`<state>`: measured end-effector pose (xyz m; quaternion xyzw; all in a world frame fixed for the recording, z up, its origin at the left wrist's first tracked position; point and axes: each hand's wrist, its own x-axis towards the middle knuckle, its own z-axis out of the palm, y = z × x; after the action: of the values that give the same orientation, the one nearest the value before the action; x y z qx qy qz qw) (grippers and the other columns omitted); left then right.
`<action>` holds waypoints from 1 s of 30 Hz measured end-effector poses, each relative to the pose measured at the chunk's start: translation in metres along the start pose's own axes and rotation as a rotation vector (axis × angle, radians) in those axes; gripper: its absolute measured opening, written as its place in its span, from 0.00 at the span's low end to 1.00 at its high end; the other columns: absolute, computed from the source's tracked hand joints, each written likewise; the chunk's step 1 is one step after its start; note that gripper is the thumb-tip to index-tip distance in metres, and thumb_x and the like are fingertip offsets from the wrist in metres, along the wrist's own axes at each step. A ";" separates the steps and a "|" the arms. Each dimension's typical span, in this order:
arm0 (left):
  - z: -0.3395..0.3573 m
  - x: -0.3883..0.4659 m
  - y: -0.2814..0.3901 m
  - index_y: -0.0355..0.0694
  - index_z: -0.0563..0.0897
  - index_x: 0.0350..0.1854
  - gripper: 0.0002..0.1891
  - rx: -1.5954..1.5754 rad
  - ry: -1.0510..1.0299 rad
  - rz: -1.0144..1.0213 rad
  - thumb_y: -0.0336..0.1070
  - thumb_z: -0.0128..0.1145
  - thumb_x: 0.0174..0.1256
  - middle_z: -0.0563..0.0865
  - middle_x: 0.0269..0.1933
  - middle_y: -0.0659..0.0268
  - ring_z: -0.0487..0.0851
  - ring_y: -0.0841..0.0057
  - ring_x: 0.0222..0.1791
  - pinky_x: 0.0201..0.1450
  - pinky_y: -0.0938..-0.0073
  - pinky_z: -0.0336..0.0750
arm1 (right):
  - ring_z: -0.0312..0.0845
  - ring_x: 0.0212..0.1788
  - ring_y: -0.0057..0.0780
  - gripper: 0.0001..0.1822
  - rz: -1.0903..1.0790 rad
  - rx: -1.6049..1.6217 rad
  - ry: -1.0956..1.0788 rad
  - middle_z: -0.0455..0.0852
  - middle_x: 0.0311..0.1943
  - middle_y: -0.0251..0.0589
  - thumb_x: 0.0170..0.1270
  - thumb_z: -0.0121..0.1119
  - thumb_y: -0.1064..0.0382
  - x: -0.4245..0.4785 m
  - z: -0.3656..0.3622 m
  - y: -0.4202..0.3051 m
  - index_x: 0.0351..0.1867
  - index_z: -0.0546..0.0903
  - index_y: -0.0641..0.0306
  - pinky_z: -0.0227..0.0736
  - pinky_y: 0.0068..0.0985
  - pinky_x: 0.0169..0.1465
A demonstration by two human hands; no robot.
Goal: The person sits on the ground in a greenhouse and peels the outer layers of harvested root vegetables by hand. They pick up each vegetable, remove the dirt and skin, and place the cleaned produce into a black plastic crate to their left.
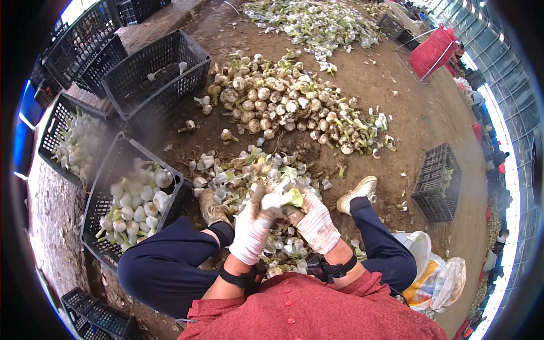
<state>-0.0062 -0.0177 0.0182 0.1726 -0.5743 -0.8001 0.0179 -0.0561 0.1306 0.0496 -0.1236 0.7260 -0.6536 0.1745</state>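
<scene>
Between my two gloved hands is a white garlic bulb (272, 201) with a short green stem (294, 197) pointing right. My left hand (253, 227) grips the bulb end, its glove fingers brown with soil. At the stem end, my right hand (315, 222) has its fingers closed around the piece; whether it also holds a tool is hidden. Beneath both hands lies a heap of peeled garlic skins (225, 176) on the soil between my shoes. Beyond it spreads a large pile of unpeeled, soil-covered garlic bulbs (272, 104).
At my left, a black plastic crate (176, 178) holds cleaned garlic bulbs (135, 212), and another crate (46, 140) holds more. A crate with a few bulbs (165, 95) stands behind them. At right are an upended crate (435, 187), plastic bags (429, 276) and a red folding chair (431, 51).
</scene>
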 end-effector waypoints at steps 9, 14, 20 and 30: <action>-0.008 -0.004 0.029 0.35 0.73 0.71 0.52 -0.389 -0.221 -0.198 0.53 0.84 0.43 0.86 0.48 0.68 0.82 0.85 0.37 0.33 0.87 0.73 | 0.85 0.45 0.26 0.15 0.366 0.617 -0.051 0.89 0.46 0.38 0.73 0.55 0.66 0.003 -0.011 0.000 0.57 0.81 0.68 0.80 0.24 0.49; -0.006 -0.017 0.044 0.36 0.70 0.75 0.56 -0.389 -0.270 -0.138 0.54 0.85 0.41 0.84 0.58 0.64 0.82 0.81 0.51 0.47 0.81 0.77 | 0.86 0.47 0.36 0.19 0.484 0.471 -0.111 0.89 0.46 0.46 0.71 0.58 0.61 0.021 -0.010 0.088 0.59 0.79 0.68 0.80 0.31 0.51; -0.007 -0.012 0.038 0.34 0.65 0.77 0.58 -0.379 -0.311 -0.125 0.43 0.86 0.42 0.77 0.69 0.63 0.76 0.72 0.66 0.70 0.69 0.70 | 0.82 0.56 0.35 0.31 0.406 0.265 -0.213 0.85 0.55 0.45 0.72 0.61 0.50 0.030 -0.021 0.125 0.69 0.71 0.67 0.78 0.34 0.59; 0.003 0.001 0.041 0.43 0.78 0.69 0.34 0.796 -0.091 0.441 0.33 0.67 0.54 0.88 0.45 0.48 0.86 0.53 0.46 0.49 0.63 0.80 | 0.81 0.50 0.23 0.25 0.346 0.550 -0.047 0.84 0.56 0.38 0.71 0.56 0.71 0.000 -0.019 -0.009 0.69 0.74 0.66 0.78 0.23 0.55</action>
<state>-0.0147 -0.0288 0.0567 0.0043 -0.8602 -0.5010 0.0948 -0.0642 0.1473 0.0601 0.0381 0.5282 -0.7829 0.3265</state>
